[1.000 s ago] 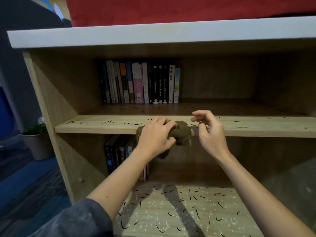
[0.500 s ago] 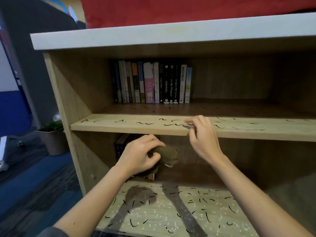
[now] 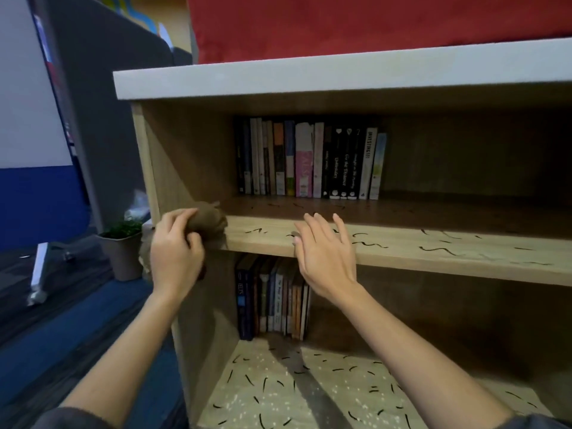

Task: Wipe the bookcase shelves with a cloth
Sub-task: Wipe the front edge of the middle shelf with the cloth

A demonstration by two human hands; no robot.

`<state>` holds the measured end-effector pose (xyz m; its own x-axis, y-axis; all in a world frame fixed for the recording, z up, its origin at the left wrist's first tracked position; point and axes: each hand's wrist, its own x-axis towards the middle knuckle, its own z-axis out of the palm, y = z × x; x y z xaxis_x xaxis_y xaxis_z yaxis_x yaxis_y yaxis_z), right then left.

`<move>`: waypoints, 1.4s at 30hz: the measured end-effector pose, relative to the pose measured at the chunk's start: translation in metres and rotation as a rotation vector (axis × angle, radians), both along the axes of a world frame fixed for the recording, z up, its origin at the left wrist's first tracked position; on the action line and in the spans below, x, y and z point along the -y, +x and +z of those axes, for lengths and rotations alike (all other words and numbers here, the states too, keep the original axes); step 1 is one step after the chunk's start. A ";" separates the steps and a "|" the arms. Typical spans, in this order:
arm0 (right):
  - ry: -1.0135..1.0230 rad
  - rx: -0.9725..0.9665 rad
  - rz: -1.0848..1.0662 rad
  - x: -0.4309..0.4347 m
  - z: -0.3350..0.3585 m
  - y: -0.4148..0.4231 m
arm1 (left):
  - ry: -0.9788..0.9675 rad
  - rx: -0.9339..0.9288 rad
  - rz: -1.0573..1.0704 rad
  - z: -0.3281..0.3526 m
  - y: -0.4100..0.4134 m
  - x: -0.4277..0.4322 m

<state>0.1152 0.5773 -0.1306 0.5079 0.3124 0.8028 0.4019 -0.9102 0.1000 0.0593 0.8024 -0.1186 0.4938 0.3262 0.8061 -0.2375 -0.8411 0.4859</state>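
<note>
The left hand [image 3: 176,252] is curled tight round a bunched brown cloth [image 3: 210,221], holding it in a wad; the cloth sits at the far left end of the middle shelf [image 3: 433,252], on its near edge and right against the bookcase's left side panel [image 3: 173,168]; a loose part of it hangs below the hand. The right hand [image 3: 325,252] is wide, fingers straight and a little spread, holding nothing; its fingers [image 3: 340,227] lie over the near edge of the same shelf, to the right of the cloth and well apart from it; whether they press on the wood I cannot tell.

Black squiggly marks [image 3: 365,241] run along the middle shelf to the right of the cloth; short black dashes and pale specks also cover the bottom shelf [image 3: 309,391]. A row of upright books [image 3: 309,162] stands at the far side of the middle shelf, left of centre; a second row of books [image 3: 272,298] stands below it on the bottom shelf. The bookcase has a white top board [image 3: 309,75], with red fabric [image 3: 371,23] above it. Left of the bookcase a small potted plant [image 3: 122,243] stands on the floor, in front of a grey partition [image 3: 102,103].
</note>
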 end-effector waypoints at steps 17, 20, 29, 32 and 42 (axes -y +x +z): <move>-0.018 0.050 -0.065 -0.005 -0.002 0.008 | 0.108 -0.097 -0.247 -0.012 -0.001 0.018; -0.008 0.004 -0.058 -0.008 0.000 0.006 | 0.103 0.066 -0.369 -0.006 -0.006 0.030; 0.247 -0.051 0.127 0.052 -0.010 -0.039 | 0.318 -0.079 -0.502 -0.024 -0.017 0.084; 0.163 -0.042 -0.069 0.090 -0.035 -0.044 | 0.121 0.106 -0.580 -0.017 -0.017 0.110; 0.021 -0.052 -0.213 0.126 -0.045 -0.042 | 0.229 0.106 -0.558 -0.023 -0.010 0.154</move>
<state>0.0727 0.4517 -0.1758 0.6016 0.1772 0.7789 0.2045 -0.9767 0.0643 0.0498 0.6485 -0.1413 0.4535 -0.1461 0.8792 -0.7096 -0.6560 0.2571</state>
